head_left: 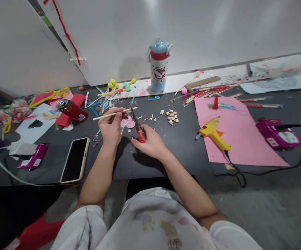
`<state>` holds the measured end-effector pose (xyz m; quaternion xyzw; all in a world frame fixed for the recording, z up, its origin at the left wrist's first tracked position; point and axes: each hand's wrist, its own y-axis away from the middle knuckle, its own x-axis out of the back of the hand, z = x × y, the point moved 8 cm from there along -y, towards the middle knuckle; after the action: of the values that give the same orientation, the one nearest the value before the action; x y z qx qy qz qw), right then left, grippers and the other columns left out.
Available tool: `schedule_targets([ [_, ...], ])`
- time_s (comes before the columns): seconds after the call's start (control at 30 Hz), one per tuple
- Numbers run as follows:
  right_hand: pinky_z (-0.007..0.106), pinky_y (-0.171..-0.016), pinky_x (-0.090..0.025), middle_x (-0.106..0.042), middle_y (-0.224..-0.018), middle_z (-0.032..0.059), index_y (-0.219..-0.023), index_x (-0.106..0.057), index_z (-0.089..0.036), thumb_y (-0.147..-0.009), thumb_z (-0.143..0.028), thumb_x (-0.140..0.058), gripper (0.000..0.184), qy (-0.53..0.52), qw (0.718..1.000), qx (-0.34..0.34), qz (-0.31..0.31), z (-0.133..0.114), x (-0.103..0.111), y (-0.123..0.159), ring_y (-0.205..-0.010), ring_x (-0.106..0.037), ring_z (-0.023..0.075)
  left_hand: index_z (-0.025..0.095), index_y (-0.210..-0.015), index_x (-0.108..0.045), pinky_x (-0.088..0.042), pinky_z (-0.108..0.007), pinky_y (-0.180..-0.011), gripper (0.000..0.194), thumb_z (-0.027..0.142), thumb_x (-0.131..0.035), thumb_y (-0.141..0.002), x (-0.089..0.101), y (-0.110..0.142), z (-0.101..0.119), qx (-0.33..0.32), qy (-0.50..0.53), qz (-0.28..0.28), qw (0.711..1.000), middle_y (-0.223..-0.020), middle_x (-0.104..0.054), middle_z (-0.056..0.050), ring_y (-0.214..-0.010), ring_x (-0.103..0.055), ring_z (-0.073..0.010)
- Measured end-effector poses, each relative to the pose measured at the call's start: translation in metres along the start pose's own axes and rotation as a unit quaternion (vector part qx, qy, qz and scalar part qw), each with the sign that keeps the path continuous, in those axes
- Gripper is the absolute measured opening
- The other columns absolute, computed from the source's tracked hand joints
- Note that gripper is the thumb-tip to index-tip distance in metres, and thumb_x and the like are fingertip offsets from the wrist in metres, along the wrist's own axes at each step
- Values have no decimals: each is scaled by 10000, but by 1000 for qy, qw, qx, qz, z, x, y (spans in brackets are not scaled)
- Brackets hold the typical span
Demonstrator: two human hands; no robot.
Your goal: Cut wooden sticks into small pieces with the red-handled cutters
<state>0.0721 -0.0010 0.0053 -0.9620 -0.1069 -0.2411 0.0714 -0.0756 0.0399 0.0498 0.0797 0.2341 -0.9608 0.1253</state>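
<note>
My left hand (112,126) pinches a thin pale wooden stick (102,116), which lies nearly level above the table. My right hand (150,141) is wrapped round the red handles of a pair of scissors (134,116). The scissor blades point up and away, and they meet the stick near its right end; whether they press on it I cannot tell. Short cut wooden pieces (171,115) lie in a small group beyond my right hand. Under the stick, a pink round piece (128,122) lies on the table, partly hidden by my left hand.
A bottle (159,66) stands at the back. To the right, a yellow glue gun (214,133) with a black cord rests on pink paper (244,146), near a purple power strip (278,133). On the left are a phone (74,159), a tilted drink can (72,110) and another purple strip (37,158).
</note>
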Motion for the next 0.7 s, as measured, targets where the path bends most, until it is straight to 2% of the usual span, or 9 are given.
schedule_targets([
  [0.2,299,-695,-435,-611,-982,54,-1004,-511,-198,-732,-496,-574,409,2,1000,21,0,-2,-2,1,-836,-581,191,189,-740,-674,-545,-243,-593,251,404,-763,-648,7,1,-2,-11,4,49,999,-655,-661,11,-570,-630,-96],
  [0.43,326,-786,-450,-601,-1054,81,-1115,-488,-174,-732,-468,-592,494,-8,999,46,5,-7,-2,3,-917,-577,206,182,-723,-655,-519,-208,-522,284,428,-764,-630,12,5,3,-16,1,95,995,-647,-664,10,-535,-615,-86],
  [0.7,349,-808,-456,-594,-1058,92,-1138,-472,-169,-735,-477,-587,520,-7,999,50,17,-6,-3,3,-941,-575,223,178,-738,-638,-505,-197,-521,306,437,-765,-637,11,6,-1,-4,3,95,995,-642,-645,17,-545,-613,-79],
])
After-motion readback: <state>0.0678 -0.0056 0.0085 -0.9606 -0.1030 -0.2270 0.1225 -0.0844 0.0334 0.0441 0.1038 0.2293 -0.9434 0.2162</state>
